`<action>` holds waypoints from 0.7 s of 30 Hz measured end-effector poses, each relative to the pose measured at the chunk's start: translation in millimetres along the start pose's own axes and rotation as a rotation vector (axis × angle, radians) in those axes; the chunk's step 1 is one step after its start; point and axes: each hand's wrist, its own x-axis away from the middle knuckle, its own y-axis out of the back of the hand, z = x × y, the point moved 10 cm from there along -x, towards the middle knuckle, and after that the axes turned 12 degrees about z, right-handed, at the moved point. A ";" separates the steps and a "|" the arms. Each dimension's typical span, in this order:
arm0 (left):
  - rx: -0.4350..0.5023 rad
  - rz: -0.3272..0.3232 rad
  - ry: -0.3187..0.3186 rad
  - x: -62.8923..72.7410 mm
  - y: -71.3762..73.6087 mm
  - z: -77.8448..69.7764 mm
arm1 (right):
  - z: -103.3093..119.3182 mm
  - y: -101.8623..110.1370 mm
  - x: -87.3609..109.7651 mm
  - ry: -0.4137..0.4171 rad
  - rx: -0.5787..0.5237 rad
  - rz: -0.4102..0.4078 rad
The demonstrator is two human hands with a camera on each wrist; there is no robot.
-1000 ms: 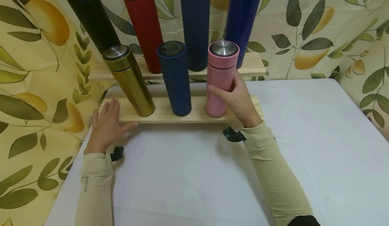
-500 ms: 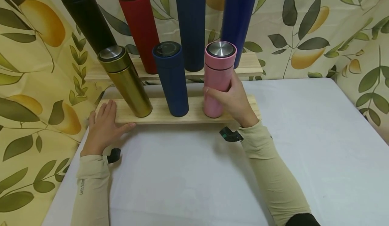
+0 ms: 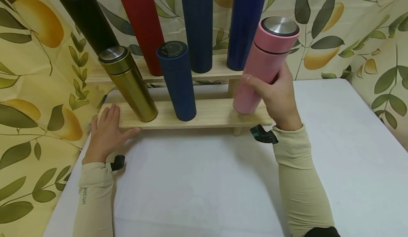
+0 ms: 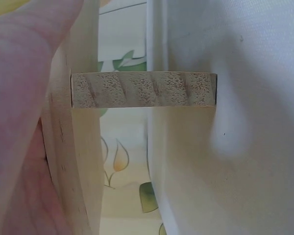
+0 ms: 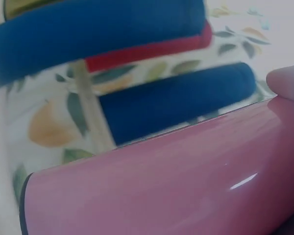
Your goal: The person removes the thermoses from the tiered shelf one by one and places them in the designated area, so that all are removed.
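Observation:
My right hand (image 3: 282,97) grips a pink thermos bottle (image 3: 267,58) with a silver lid, fingers wrapped behind it and thumb across its front. The bottle tilts to the right, its base over the right part of the lower wooden shelf (image 3: 216,113). Close up in the right wrist view, the pink bottle (image 5: 157,181) fills the lower half. My left hand (image 3: 105,132) rests on the left end of the lower shelf, fingers spread flat on the board. A gold bottle (image 3: 132,84) and a blue bottle (image 3: 178,83) stand on that shelf.
On the upper shelf (image 3: 220,61) behind stand a black bottle (image 3: 87,17), a red bottle (image 3: 141,28), a dark blue bottle (image 3: 197,28) and a glossy blue bottle (image 3: 247,24). Leaf-and-fruit cloth (image 3: 325,49) hangs behind the white table (image 3: 185,180).
The right hand has lifted the pink bottle from its spot on the lower shelf and moved it up and right, tilting it. The left hand stays on the shelf's end.

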 end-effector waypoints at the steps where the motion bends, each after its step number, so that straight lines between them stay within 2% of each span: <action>1: -0.001 -0.002 -0.002 -0.3 -0.2 -0.6 | 3.9 6.3 1.8 0.008 -0.010 -0.023; 6: -0.013 -0.019 -0.004 0.0 -0.4 -1.2 | 20.1 37.0 10.3 0.038 -0.038 -0.130; 13: -0.001 -0.022 0.002 1.7 -0.9 1.7 | 30.2 72.1 12.9 0.124 -0.115 -0.212; 21: -0.003 -0.023 -0.004 1.2 -0.8 -0.6 | 20.2 116.0 14.8 0.092 -0.140 -0.318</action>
